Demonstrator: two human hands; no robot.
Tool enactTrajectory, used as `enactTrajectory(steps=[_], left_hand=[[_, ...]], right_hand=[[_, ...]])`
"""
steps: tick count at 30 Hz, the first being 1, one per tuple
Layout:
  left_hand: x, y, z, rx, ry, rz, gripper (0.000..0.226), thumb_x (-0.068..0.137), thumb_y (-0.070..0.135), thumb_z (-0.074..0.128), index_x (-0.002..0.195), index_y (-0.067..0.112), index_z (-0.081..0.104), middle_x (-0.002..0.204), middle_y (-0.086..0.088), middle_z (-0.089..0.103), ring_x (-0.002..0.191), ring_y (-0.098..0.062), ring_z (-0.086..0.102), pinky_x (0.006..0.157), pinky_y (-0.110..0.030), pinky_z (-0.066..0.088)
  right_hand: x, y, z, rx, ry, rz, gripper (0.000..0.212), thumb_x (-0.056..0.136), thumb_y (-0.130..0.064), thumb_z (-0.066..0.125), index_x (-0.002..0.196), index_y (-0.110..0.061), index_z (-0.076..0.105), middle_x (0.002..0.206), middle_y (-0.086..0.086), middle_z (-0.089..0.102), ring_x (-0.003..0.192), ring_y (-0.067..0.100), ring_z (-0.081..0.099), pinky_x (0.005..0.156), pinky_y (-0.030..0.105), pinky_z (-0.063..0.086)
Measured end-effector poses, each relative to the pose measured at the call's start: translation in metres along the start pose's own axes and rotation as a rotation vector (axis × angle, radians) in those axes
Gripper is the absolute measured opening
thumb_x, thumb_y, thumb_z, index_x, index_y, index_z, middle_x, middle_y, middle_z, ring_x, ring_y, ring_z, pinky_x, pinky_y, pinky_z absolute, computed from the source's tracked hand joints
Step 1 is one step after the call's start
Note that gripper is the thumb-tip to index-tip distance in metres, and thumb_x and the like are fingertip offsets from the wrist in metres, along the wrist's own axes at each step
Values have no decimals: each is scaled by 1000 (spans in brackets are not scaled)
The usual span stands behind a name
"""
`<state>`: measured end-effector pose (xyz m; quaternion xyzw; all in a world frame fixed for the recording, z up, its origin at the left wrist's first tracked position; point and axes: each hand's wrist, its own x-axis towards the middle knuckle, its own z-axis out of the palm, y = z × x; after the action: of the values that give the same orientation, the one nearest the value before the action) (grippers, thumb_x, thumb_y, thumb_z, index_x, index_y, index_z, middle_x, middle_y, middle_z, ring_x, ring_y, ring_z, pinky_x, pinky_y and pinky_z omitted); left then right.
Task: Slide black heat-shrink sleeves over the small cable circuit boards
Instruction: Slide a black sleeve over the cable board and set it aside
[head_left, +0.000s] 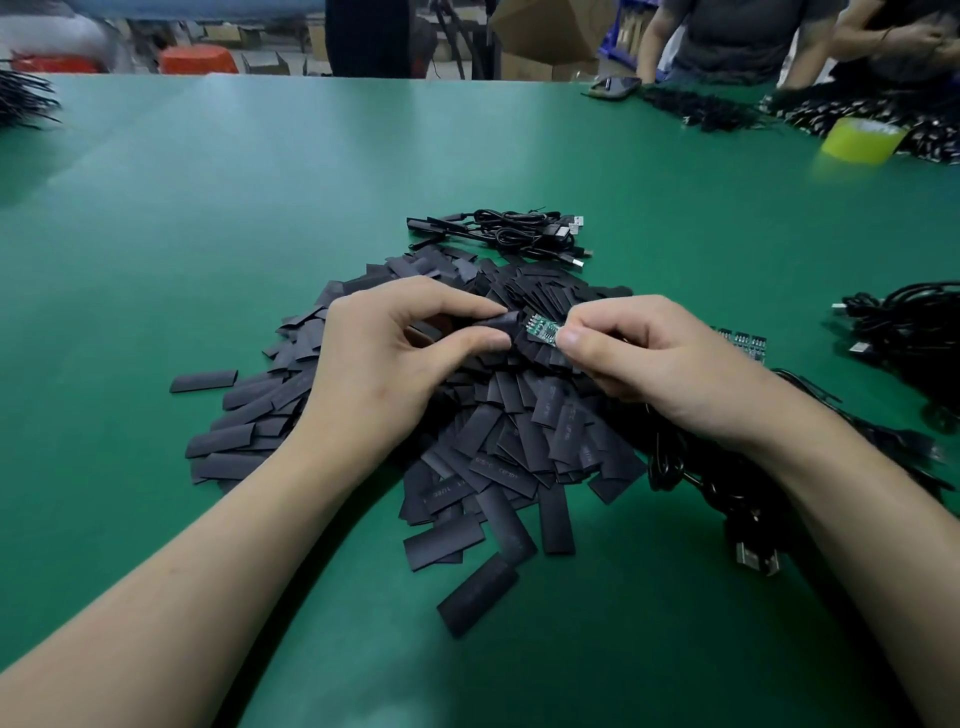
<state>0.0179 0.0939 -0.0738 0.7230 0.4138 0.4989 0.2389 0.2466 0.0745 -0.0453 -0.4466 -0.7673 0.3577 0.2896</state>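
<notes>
Above a big pile of flat black heat-shrink sleeves (498, 436), my left hand (395, 353) pinches one black sleeve (498, 325) between thumb and forefinger. Its open end faces a small green circuit board (543, 328). My right hand (649, 358) pinches that board at its right end. The sleeve's mouth touches the board's left end; most of the board still shows. The board's black cable (691, 467) runs under my right wrist.
A bundle of black USB cables (519, 234) lies behind the pile, and more cables (904, 332) sit at the right. Bare green boards (745, 340) lie beside my right hand. A yellow-green tape roll (860, 140), a phone (613, 85) and other people stand at the far right of the green table (208, 208).
</notes>
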Motion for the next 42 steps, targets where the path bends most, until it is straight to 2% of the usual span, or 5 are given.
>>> enactTrajectory(steps=[9,14,22,31,42], left_hand=[[1,0,-2,38,-80,84,19,79,27,85,97,27,80,92,8,75,87,-15,70,70,-38,55],[3,-1,-8,133,-166,166,20,80,27,85,99,21,82,92,7,74,82,-13,67,69,-30,52],[4,0,-11,296,-219,309,21,82,26,85,101,17,82,94,5,73,82,-15,67,73,-38,55],[3,3,-9,180,-232,159,21,82,28,83,102,20,81,93,8,74,85,-9,68,78,-36,54],[0,8,-5,212,-279,273,21,83,28,84,101,17,82,94,5,73,85,-10,68,76,-31,53]], right_hand=[[0,1,0,-73,-43,7,39,97,-42,50,65,-20,47,58,-10,35,53,3,31,53,21,24],[0,2,0,-74,-57,39,40,98,-42,51,63,-22,48,57,-10,36,51,4,31,50,19,25],[-1,4,1,-65,-87,57,43,100,-39,51,67,-14,43,57,-11,36,51,4,30,49,17,26],[-2,0,2,-156,-115,15,42,104,-34,53,71,-9,48,59,-10,36,52,3,34,51,17,27],[-3,-2,2,-236,-123,58,39,102,-34,55,67,-18,53,58,-9,39,53,6,34,52,27,27]])
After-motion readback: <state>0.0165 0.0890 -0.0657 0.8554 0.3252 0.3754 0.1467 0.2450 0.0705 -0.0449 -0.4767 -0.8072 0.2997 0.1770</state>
